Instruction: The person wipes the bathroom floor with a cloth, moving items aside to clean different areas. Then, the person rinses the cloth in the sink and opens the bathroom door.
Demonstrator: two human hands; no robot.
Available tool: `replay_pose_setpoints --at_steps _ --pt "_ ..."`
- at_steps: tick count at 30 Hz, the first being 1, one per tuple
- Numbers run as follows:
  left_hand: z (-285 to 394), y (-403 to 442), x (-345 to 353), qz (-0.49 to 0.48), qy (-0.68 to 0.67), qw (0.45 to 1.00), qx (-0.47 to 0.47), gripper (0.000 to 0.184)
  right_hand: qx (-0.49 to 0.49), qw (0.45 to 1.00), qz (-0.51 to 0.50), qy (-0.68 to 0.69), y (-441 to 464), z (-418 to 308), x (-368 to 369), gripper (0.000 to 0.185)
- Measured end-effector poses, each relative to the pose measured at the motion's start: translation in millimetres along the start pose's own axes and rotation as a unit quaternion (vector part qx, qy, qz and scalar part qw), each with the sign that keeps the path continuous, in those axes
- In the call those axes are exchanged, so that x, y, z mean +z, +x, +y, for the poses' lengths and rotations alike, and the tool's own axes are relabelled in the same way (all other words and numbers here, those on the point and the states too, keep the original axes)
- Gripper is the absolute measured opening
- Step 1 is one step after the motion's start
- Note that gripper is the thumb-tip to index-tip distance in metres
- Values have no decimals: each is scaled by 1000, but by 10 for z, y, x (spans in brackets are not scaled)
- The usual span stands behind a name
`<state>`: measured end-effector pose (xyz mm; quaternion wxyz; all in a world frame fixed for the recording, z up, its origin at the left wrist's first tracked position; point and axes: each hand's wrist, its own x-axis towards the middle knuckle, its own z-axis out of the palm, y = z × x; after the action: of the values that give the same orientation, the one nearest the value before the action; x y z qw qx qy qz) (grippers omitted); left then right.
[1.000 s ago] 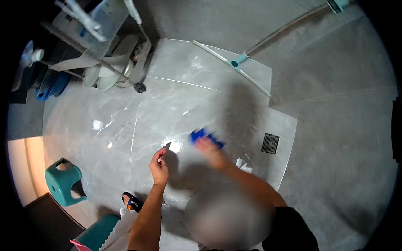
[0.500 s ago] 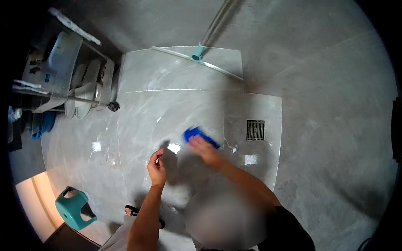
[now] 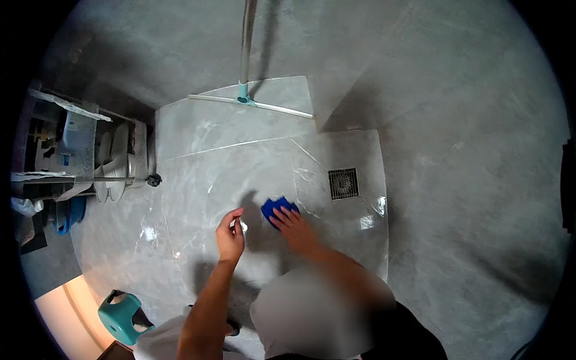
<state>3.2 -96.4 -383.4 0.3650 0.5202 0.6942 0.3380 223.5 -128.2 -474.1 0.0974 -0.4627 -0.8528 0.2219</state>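
Observation:
My right hand (image 3: 292,229) presses down on a bright blue cloth (image 3: 279,209) with ragged-looking edges, against the wet grey floor (image 3: 222,162). Its fingers lie across the cloth's lower right part and hide some of it. To the left, my left hand (image 3: 230,237) hovers above the floor, fingers curled in toward the thumb, with nothing visible in them. A dark square floor drain (image 3: 344,183) lies to the right of the cloth.
A squeegee (image 3: 245,101) with a long pole rests at the far wall. On the left stands a rack (image 3: 90,144) holding basins and containers. A teal stool (image 3: 120,318) sits at lower left. Shiny wet patches dot the floor.
My view has shifted, so the squeegee and drain appear farther left. My right hand and the blue cloth, blurred before, are now sharper and slightly lower in view. My left hand stays curled.

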Motion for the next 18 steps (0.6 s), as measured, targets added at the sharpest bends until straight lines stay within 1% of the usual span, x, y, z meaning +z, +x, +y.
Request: replay_pose_setpoints --at_steps 2,3,4,5,7,9,10,11,12,13,14,15,17,18 --pt "203 79 39 -45 16 998 -27 23 28 999 31 -32 312 309 -112 64" --pt "276 118 68 -68 22 997 -39 23 112 994 6 -19 474 396 -390 65" --pt "280 172 116 -73 4 997 -23 23 169 985 41 -2 533 504 -427 66" --pt "281 225 142 -86 18 996 -15 24 228 971 74 15 548 573 -449 67" --pt "278 360 232 -112 45 993 11 26 247 968 41 -32 589 643 -246 69" --pt "208 473 410 -167 9 986 10 28 230 969 87 -4 521 629 -107 69" --pt "196 511 481 -199 -6 980 9 29 211 974 77 -1 543 629 -211 69" --pt "200 578 548 -230 22 972 44 31 192 979 70 1 598 687 -348 69" --pt "247 629 610 -258 48 962 78 32 176 983 52 -27 640 775 -491 69" --pt "274 679 698 -284 73 949 115 34 173 984 40 -24 677 925 -509 67" --pt "278 736 782 -301 66 940 146 39 199 978 59 -29 705 1057 -531 64" --pt "289 773 870 -315 93 929 169 40 226 970 78 -34 667 1194 -485 62" --pt "325 832 1032 -339 145 904 217 42 329 930 148 -65 358 1412 -385 59" --pt "357 862 1121 -366 150 885 245 42 381 903 180 -82 130 1489 -352 57"
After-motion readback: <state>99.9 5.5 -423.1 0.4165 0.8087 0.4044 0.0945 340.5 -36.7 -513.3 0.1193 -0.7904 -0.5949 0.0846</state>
